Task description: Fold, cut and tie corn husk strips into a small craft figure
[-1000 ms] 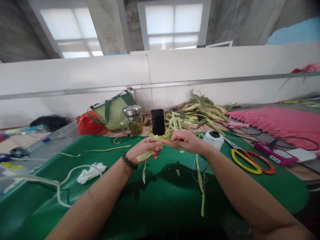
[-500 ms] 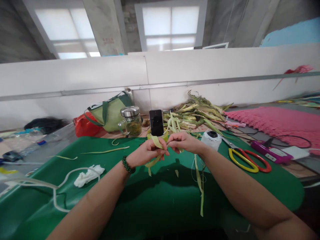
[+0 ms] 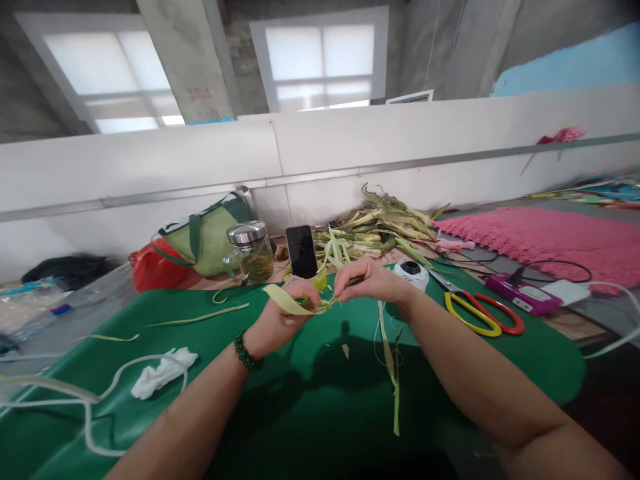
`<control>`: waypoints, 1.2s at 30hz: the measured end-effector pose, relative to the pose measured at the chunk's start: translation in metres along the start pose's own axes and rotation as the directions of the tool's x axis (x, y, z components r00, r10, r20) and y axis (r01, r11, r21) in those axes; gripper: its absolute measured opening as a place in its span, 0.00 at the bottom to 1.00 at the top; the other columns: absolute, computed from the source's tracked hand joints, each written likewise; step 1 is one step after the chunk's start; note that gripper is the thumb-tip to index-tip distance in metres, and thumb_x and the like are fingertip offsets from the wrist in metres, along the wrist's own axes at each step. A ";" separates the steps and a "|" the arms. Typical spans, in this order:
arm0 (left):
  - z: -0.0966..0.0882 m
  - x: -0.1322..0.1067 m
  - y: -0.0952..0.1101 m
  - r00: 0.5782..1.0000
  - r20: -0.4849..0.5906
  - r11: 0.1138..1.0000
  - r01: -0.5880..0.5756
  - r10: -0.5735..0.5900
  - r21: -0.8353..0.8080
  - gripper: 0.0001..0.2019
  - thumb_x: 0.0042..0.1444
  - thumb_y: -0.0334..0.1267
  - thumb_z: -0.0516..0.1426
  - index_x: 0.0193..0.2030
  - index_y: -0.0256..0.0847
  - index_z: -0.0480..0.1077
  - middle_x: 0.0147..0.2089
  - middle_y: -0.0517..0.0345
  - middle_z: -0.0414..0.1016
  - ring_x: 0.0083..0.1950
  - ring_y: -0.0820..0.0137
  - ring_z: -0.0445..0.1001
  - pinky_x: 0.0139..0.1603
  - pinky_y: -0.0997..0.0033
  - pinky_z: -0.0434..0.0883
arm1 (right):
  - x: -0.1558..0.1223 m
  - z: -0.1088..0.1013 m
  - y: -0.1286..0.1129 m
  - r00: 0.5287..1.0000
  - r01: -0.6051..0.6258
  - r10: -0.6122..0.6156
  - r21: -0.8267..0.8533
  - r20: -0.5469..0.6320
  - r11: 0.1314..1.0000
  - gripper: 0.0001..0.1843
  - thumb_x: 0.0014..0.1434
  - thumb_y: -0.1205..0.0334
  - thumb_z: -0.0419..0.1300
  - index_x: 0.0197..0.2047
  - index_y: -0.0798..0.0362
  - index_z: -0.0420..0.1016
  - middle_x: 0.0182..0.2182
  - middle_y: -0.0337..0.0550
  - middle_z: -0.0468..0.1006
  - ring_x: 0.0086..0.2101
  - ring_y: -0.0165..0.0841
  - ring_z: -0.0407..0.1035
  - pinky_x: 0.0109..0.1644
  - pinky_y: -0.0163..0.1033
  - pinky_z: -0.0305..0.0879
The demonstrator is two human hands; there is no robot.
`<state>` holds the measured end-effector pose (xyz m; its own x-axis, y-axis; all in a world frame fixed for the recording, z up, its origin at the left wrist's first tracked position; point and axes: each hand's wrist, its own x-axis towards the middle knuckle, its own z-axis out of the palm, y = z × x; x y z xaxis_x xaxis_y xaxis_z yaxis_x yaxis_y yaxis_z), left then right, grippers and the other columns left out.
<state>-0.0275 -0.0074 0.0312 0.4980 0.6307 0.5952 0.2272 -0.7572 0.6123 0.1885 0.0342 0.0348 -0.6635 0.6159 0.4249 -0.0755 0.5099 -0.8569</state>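
My left hand (image 3: 280,320) and my right hand (image 3: 367,280) meet above a green table cover (image 3: 310,407), both pinching a pale yellow-green leaf strip (image 3: 287,301). The strip curls out to the left of my left fingers and runs across to my right fingertips. A dark bead bracelet (image 3: 244,351) circles my left wrist. Long thin leaf strips (image 3: 390,360) hang and lie on the cover below my right wrist.
Behind the hands stand a black phone (image 3: 301,251), a glass jar with metal lid (image 3: 249,251), a green bag (image 3: 205,233) and a heap of husks (image 3: 380,223). Yellow and red scissors (image 3: 480,313), a white thread spool (image 3: 411,272), a crumpled tissue (image 3: 157,370) and a pink mat (image 3: 545,233) lie around.
My left hand has turned, and the strip now curls up and out to the left instead of hanging down. The view has shifted slightly, so everything sits further left.
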 end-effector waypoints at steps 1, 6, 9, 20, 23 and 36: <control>0.001 0.000 0.000 1.000 0.002 1.000 0.022 -0.022 0.009 0.06 0.52 0.38 0.58 0.30 0.38 0.66 0.31 0.57 0.69 0.33 0.72 0.66 0.35 0.70 0.66 | 0.000 0.000 0.000 1.000 -0.001 0.001 -0.004 0.005 1.000 0.05 0.45 0.65 0.69 0.28 0.56 0.80 0.26 0.41 0.79 0.28 0.28 0.71 0.33 0.32 0.67; 0.007 -0.001 0.001 0.987 0.059 0.985 0.155 -0.151 -0.076 0.09 0.52 0.40 0.59 0.31 0.38 0.62 0.28 0.63 0.63 0.28 0.77 0.60 0.28 0.76 0.61 | 0.000 0.001 0.002 0.999 -0.027 0.027 -0.008 -0.017 1.000 0.06 0.45 0.64 0.69 0.28 0.56 0.80 0.25 0.40 0.78 0.27 0.27 0.70 0.31 0.31 0.66; 0.008 0.000 0.001 0.980 0.055 0.972 0.198 -0.192 -0.129 0.10 0.52 0.40 0.59 0.30 0.37 0.63 0.27 0.62 0.64 0.28 0.77 0.61 0.28 0.76 0.62 | 0.001 0.002 0.002 0.997 -0.042 0.041 -0.012 -0.064 0.999 0.06 0.45 0.63 0.68 0.28 0.56 0.79 0.24 0.40 0.77 0.26 0.27 0.70 0.30 0.31 0.66; 0.005 0.000 -0.003 0.981 0.024 0.981 0.192 -0.191 -0.028 0.06 0.50 0.37 0.60 0.32 0.37 0.74 0.34 0.52 0.76 0.36 0.67 0.72 0.39 0.67 0.70 | 0.001 0.001 0.002 0.993 -0.115 0.114 -0.065 -0.013 0.991 0.08 0.46 0.61 0.68 0.29 0.56 0.79 0.22 0.39 0.76 0.24 0.26 0.68 0.28 0.31 0.64; 0.004 0.000 -0.001 0.969 0.107 0.971 0.230 -0.222 -0.072 0.07 0.49 0.38 0.60 0.31 0.36 0.71 0.33 0.53 0.75 0.32 0.70 0.70 0.33 0.71 0.69 | 0.001 0.002 0.005 0.988 -0.149 0.150 -0.065 0.018 0.987 0.09 0.48 0.59 0.67 0.29 0.57 0.78 0.21 0.38 0.75 0.22 0.24 0.66 0.25 0.29 0.62; 0.006 -0.001 0.001 0.934 0.198 0.903 0.343 -0.299 -0.257 0.15 0.50 0.43 0.61 0.39 0.39 0.63 0.29 0.60 0.68 0.29 0.76 0.65 0.28 0.76 0.64 | 0.000 0.008 0.001 0.967 -0.256 0.256 -0.043 0.009 0.966 0.14 0.53 0.53 0.62 0.28 0.58 0.73 0.17 0.36 0.73 0.16 0.22 0.62 0.20 0.27 0.60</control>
<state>-0.0229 -0.0098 0.0279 0.5629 0.7813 0.2696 0.1614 -0.4239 0.8912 0.1822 0.0301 0.0311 -0.6670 0.7208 0.1886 0.1290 0.3610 -0.9236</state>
